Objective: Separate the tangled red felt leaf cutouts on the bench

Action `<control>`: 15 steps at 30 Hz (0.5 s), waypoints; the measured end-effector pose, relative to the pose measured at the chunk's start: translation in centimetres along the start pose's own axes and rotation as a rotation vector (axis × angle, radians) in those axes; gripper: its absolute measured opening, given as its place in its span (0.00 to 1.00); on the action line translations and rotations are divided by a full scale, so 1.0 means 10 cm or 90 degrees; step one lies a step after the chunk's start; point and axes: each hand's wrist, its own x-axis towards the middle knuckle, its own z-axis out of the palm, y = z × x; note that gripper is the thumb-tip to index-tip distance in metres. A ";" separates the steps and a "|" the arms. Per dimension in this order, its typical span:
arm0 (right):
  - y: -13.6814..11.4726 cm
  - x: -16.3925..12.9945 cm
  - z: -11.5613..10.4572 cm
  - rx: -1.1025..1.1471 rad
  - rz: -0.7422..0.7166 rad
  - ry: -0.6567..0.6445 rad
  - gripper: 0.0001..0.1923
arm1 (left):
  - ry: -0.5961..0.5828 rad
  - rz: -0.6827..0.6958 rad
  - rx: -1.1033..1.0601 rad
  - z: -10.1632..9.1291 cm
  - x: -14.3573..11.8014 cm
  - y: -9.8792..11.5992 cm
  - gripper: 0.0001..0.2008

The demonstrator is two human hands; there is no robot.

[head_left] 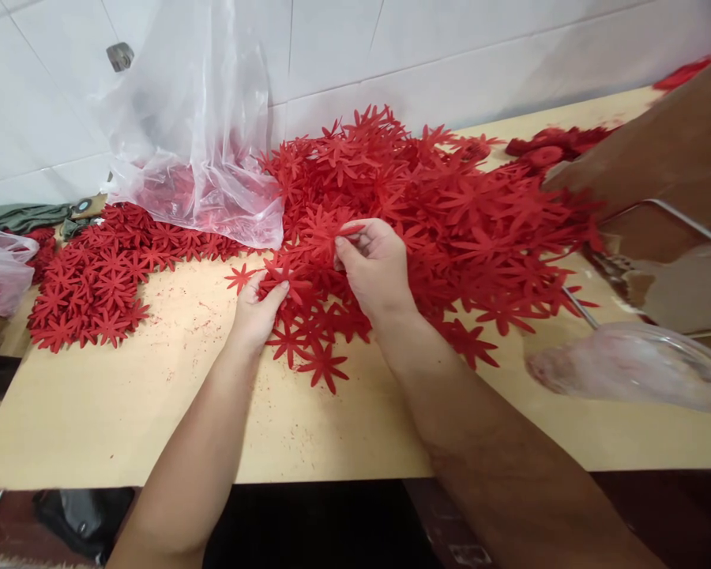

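A big heap of red flower cut-outs (444,205) sprawls across the wooden tabletop, thin, flat and many-petalled, overlapping at every angle. At its six o'clock edge loose ones lie singly. One cut-out (323,229) at the heap's nine o'clock side is lifted, tilted up off the pile.

Pale wooden bench (124,411) under the hands, dusted with red specks. White tiled wall (450,47) beyond them, small metal fitting (120,55) up left. Dark floor (308,529) below the near edge. Even, soft light.
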 end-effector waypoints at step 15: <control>-0.16 -0.26 0.11 -0.096 -0.102 -0.255 0.13 | 0.002 -0.007 -0.057 -0.02 0.01 0.00 0.16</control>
